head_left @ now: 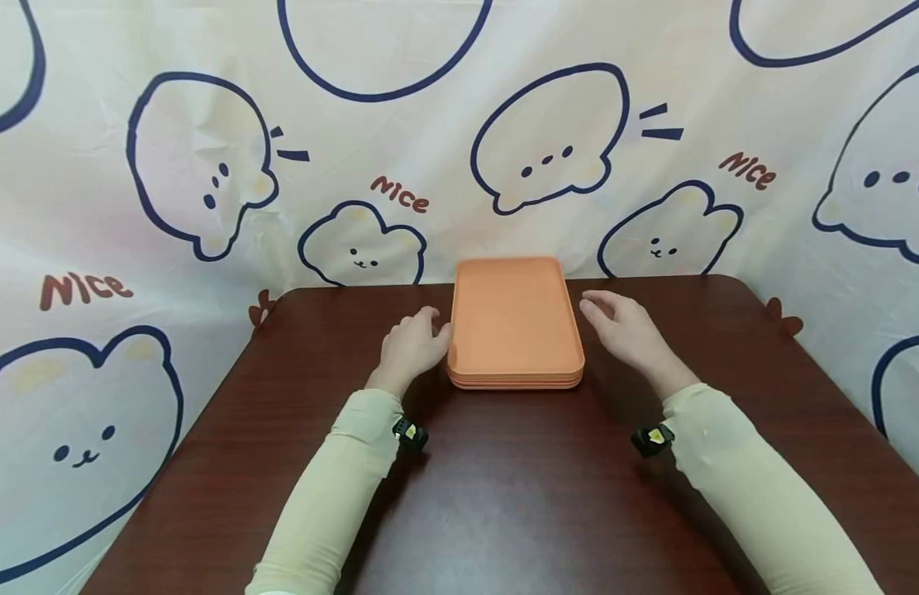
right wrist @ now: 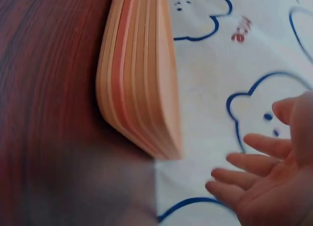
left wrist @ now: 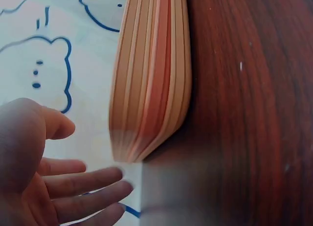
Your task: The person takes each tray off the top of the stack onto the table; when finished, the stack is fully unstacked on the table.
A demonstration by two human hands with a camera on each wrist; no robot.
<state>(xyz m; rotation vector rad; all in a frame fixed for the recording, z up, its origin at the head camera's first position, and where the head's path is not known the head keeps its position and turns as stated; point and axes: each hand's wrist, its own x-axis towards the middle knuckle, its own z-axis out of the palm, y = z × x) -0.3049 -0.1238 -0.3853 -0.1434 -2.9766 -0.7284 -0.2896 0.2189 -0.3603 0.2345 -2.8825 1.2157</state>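
A stack of several orange rectangular trays (head_left: 516, 318) lies near the far edge of the table. Seen from the side in the left wrist view, the stacked trays (left wrist: 154, 64) include one of a redder shade low in the pile. My left hand (head_left: 413, 347) is just left of the stack, its fingers (left wrist: 90, 182) spread and loosely bent, holding nothing. On the other side, my right hand (head_left: 629, 332) hovers a little apart from the stack (right wrist: 139, 74). Its fingers (right wrist: 249, 179) are relaxed and hold nothing.
The dark brown wooden table (head_left: 489, 496) spreads in front of and beside the stack. A pale sheet (head_left: 445, 149) with cartoon drawings hangs behind and along both sides. Each wrist carries a small black device, left (head_left: 411, 433) and right (head_left: 652, 440).
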